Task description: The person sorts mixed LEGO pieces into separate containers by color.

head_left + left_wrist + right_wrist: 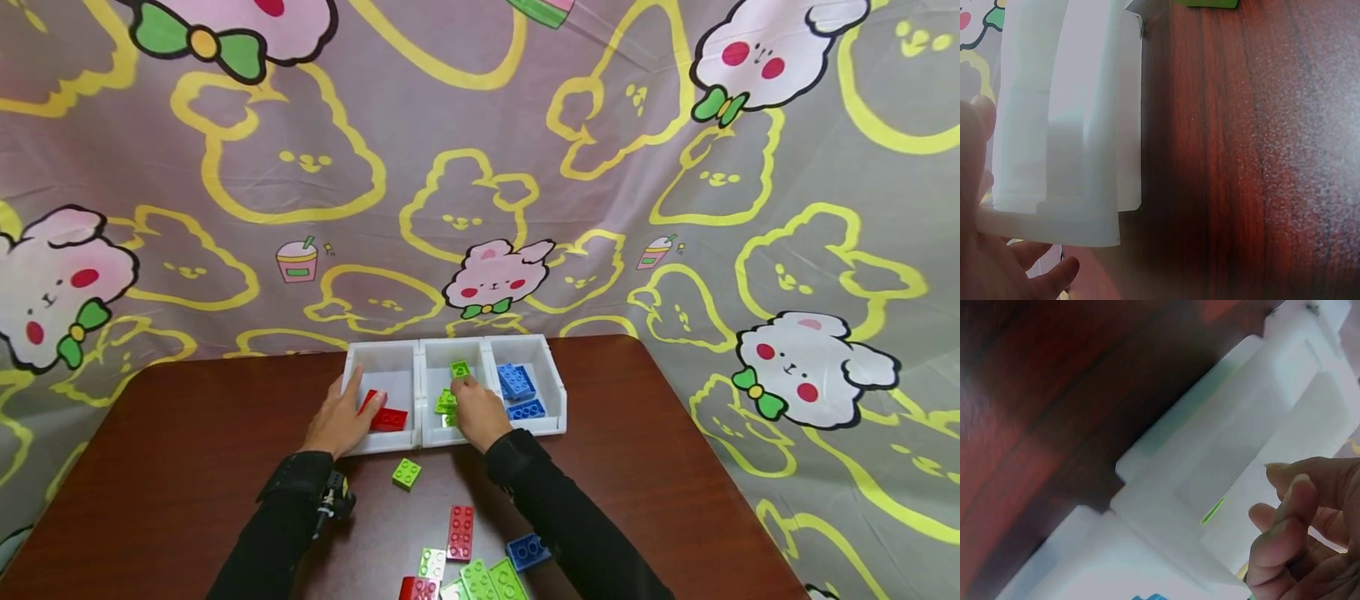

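Observation:
In the head view, my left hand (339,418) is at the left compartment of a white bin (382,360). Its thumb reaches inside beside the red bricks (388,419), and in the left wrist view the hand grips the bin's end wall (1054,228), with fingers outside. My right hand (480,414) is over the middle compartment, its fingers loosely bent. No brick shows between those fingertips in the right wrist view. A green brick (460,369) shows just beyond them, and more green bricks (446,403) lie beside the hand, partly covered by it.
Blue bricks (517,382) lie in the right compartment. On the brown table (187,467) are a single green brick (406,473), a red brick (461,532), a blue brick (528,552) and a cluster of green bricks (480,581) near the front. A patterned cloth (420,250) hangs behind.

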The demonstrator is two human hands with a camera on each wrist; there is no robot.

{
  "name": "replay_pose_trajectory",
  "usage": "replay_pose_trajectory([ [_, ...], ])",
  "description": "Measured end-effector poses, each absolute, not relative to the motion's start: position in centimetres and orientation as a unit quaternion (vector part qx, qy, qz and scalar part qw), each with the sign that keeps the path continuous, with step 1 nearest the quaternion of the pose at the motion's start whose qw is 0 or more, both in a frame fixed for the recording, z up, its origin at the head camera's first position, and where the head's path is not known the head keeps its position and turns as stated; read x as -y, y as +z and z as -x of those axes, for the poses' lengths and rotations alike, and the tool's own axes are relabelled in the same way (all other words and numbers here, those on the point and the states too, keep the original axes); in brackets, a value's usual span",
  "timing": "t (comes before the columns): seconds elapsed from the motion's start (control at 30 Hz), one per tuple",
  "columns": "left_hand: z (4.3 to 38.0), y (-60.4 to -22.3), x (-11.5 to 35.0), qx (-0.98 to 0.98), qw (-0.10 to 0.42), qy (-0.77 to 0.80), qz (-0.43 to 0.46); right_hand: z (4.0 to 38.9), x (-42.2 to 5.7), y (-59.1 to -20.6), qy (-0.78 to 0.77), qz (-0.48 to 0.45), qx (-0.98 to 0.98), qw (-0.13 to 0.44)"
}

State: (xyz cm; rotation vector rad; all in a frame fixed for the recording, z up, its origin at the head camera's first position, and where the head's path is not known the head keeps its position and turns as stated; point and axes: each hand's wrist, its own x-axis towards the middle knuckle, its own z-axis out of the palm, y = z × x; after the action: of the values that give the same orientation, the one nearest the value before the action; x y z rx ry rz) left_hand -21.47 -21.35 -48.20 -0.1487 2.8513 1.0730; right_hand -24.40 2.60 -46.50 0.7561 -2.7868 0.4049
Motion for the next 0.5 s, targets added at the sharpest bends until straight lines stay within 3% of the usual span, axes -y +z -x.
replay_pose_trajectory([
  [0.3,21.8,-48.2,21.3,-0.937,0.039,0.344,0.042,20.3,-2.4,-45.6,0.171,-0.332,0.927,0.035],
  [0.5,21.5,-48.4,21.4,-0.942,0.026,0.333,0.036,17.9,-0.4,-46.1,0.084,-0.396,0.914,-0.009],
])
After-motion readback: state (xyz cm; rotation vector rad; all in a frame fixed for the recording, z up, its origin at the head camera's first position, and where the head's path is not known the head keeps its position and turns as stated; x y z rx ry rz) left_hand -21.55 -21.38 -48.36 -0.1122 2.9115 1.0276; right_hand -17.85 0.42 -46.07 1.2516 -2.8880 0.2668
